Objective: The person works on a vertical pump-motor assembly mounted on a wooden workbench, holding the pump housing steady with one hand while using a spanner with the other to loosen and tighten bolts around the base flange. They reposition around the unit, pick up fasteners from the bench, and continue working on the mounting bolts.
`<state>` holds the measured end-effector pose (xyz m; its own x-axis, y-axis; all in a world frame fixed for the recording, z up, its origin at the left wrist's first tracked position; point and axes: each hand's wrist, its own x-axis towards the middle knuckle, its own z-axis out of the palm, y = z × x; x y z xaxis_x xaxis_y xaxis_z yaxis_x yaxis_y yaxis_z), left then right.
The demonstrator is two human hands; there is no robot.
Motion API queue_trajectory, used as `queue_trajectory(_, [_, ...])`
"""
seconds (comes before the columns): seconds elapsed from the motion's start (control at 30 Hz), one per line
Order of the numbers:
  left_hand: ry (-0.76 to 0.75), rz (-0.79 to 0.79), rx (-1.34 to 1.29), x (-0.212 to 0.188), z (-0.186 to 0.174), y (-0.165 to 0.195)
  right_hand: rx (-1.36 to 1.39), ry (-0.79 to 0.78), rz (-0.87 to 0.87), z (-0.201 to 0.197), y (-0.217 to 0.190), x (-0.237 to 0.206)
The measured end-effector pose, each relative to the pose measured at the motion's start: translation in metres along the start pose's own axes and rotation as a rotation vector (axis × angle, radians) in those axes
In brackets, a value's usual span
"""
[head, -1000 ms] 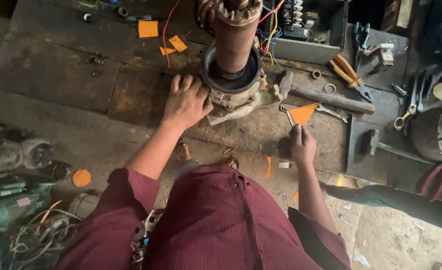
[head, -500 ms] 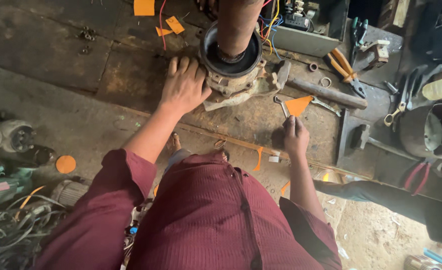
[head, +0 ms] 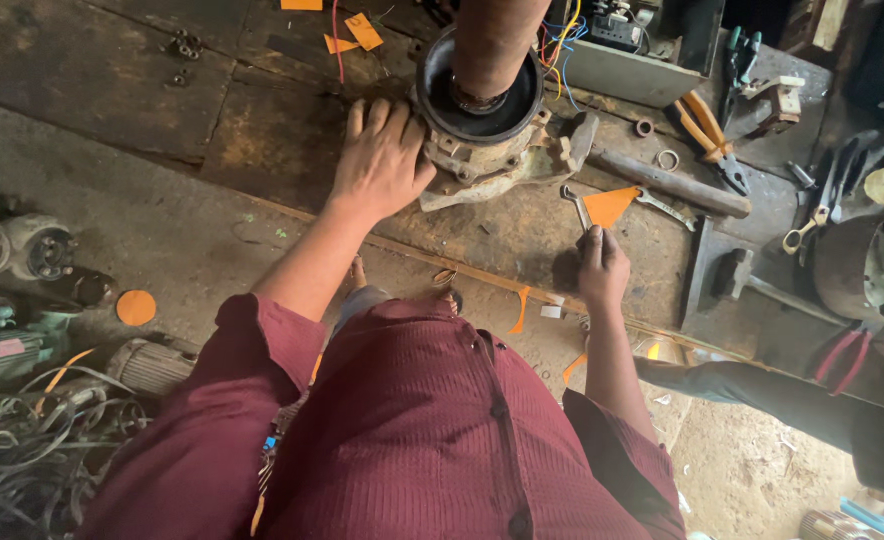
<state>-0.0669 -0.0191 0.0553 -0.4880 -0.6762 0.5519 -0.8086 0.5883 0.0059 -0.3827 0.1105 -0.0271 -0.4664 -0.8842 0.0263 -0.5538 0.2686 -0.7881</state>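
Since the earlier frames, both hands had kept their places while the view slid down and closer, so the motor housing sat nearer the top edge. Largest was the worn wooden tabletop (head: 262,140), which ran across the upper half, its near edge slanting down to the right above a dusty floor (head: 162,250). Bare boards lay open to the left of the housing; to the right, tools crowded the surface. At the top centre stood the motor housing (head: 482,130), a rusty flanged casting with a dark ring, and a brown cylinder (head: 497,40) rose from it and was cut off by the frame. Against its left side pressed the left hand (head: 382,160), arm stretched forward, palm down, fingers (head: 380,112) spread flat and touching the flange without closing round anything. Just right of the housing lay a hammer (head: 652,175), and pliers with orange grips (head: 707,125) sat beyond it. Nearer the edge, the right hand (head: 602,265) reached forward with the wrist straight, fingers curled shut on the lower end of a small wrench (head: 574,205), whose open head pointed toward the housing. An orange paper scrap (head: 612,205) lay just beside the wrench. How much of the wrench handle sat inside the fist could not be made out.
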Motion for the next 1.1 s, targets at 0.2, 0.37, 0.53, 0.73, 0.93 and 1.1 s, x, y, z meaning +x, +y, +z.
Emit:
queue_trajectory(0.2, [-0.146, -0.005, -0.041, 0.005, 0.007, -0.011, 0.005, 0.002, -0.018, 0.000, 0.001, 0.000])
queue_trajectory(0.37, [-0.225, -0.098, 0.019, 0.003, 0.007, -0.005, -0.023, 0.006, 0.008, 0.000, 0.001, 0.001])
queue_trajectory(0.53, [-0.201, -0.139, -0.006, 0.003, 0.005, 0.005, -0.007, -0.005, 0.022, 0.000, 0.002, 0.003])
queue_trajectory(0.73, [-0.276, -0.102, -0.062, 0.006, 0.008, -0.004, -0.008, 0.009, -0.018, -0.005, 0.002, 0.005])
queue_trajectory(0.93, [-0.128, -0.126, -0.156, -0.001, -0.006, -0.012, -0.008, 0.003, -0.023, -0.004, -0.002, 0.004])
queue_trajectory(1.1, [-0.222, -0.388, -0.408, 0.005, -0.020, -0.016, -0.007, -0.026, 0.020, -0.002, -0.005, 0.003])
